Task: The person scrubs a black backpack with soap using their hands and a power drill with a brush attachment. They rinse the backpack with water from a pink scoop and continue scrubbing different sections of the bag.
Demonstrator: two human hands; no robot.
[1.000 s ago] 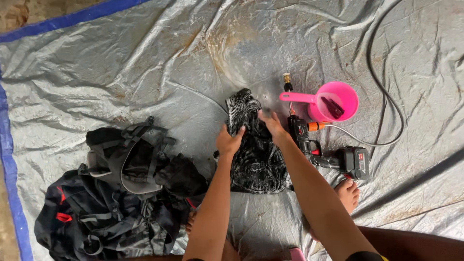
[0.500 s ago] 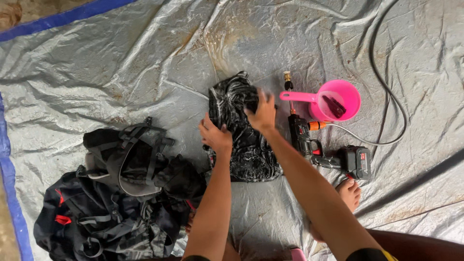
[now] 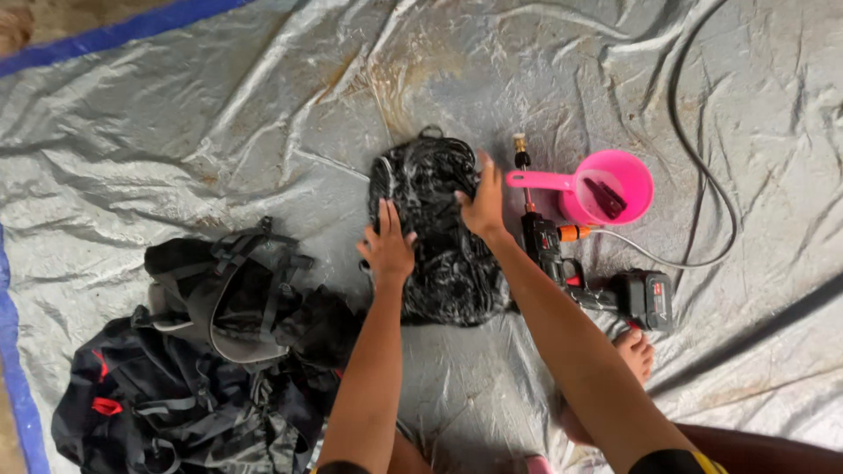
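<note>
Small black bag (image 3: 443, 237) lies flat on the tarp (image 3: 219, 114), mid-frame, just L of the spray gun (image 3: 562, 254). Long axis runs roughly top-to-bottom in view, slight tilt; carry loop at the far end, away from the person, wider end toward the knees. Fabric looks wet and glossy w/ white sudsy streaks, surface lumpy and creased.

Left hand (image 3: 386, 246): palm down on the bag's near-left edge, fingers spread and flat, pressing, not pinching anything. Right hand (image 3: 483, 204): on the bag's upper-right side, fingers curled over the fabric, pressing or gripping it; can't tell if a fold is actually pinched.

Spray gun: black body w/ red accents, brass-tipped nozzle pointing away from the person, orange hose fitting on the side, blocky battery pack (image 3: 645, 298) at the near end. Thin hose (image 3: 702, 184) runs from the fitting and curves off to the top of frame.

Pink plastic dipper (image 3: 606, 186), round bowl w/ straight handle pointing L toward the nozzle; a dark red item sits inside, can't ID it.

Near-left: grey-black backpack (image 3: 228, 294) w/ webbing straps, lying on a larger black bag with red tabs (image 3: 167, 404); both well apart from the hands.

Bare foot (image 3: 634, 351) just below the battery pack. Tarp is silver-grey, crinkled, stained brown near the top, blue hem along the L edge.
</note>
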